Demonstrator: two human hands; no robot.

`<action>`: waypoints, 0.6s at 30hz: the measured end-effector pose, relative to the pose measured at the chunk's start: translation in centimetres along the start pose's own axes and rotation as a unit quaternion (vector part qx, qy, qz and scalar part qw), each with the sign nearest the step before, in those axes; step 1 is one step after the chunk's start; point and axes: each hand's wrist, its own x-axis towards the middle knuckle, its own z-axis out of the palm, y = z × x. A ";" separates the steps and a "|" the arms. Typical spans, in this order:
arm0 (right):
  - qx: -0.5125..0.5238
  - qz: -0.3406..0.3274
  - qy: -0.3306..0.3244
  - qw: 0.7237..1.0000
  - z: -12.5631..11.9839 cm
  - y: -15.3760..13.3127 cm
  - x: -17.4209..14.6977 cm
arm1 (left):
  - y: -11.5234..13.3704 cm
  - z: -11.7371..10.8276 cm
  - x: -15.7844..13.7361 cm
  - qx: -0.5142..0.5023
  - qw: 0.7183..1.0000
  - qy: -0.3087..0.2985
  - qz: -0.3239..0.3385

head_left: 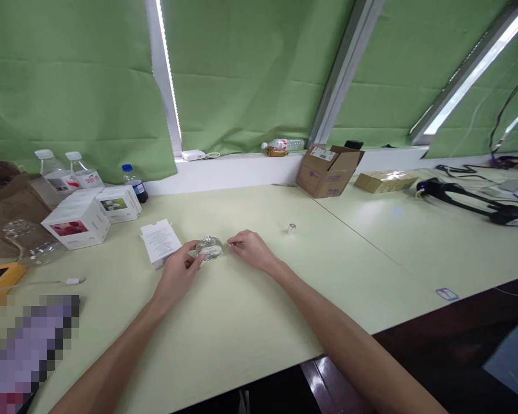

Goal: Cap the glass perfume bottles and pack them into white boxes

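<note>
My left hand (182, 263) grips a small, rounded clear glass bottle (210, 251) by its left side, thumb in front and fingers behind. The bottle has a pale label and a shiny neck, and it stands upright on the table. Just to its right, my right hand (249, 248) is closed in a pinch, fingertips apart from the glass. Whatever lies between those fingertips is too small to make out. A silver cylindrical cap (291, 229) sits on the table farther right. Behind my left hand lies an opened white carton (159, 242) with printed text.
White picture boxes (81, 221), a dark drink bottle (134, 185) and clear bottles (54, 172) stand at the left. A cardboard box (328, 172) and a black device (470, 201) are at the back right. The table's front edge (328, 355) runs below my right forearm.
</note>
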 end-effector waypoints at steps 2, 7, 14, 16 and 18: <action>0.004 -0.026 -0.020 0.999 0.1 -0.2 -0.1 | -0.1 0.0 0.0 0.000 1.000 -0.001 0.002; 0.049 -0.003 -0.049 0.998 0.1 0.2 -0.2 | -0.4 0.1 0.2 -0.006 1.000 -0.004 -0.006; 0.056 0.023 -0.062 0.996 -0.6 0.3 -0.2 | -0.3 0.0 0.2 -0.019 1.000 -0.006 -0.015; 0.030 0.016 -0.037 0.999 -1.6 0.2 -0.2 | -0.3 -0.1 0.2 -0.020 1.000 -0.009 -0.015; -0.022 0.029 0.030 0.999 -3.1 0.6 -0.2 | -0.3 -0.1 0.2 -0.020 1.000 -0.010 -0.012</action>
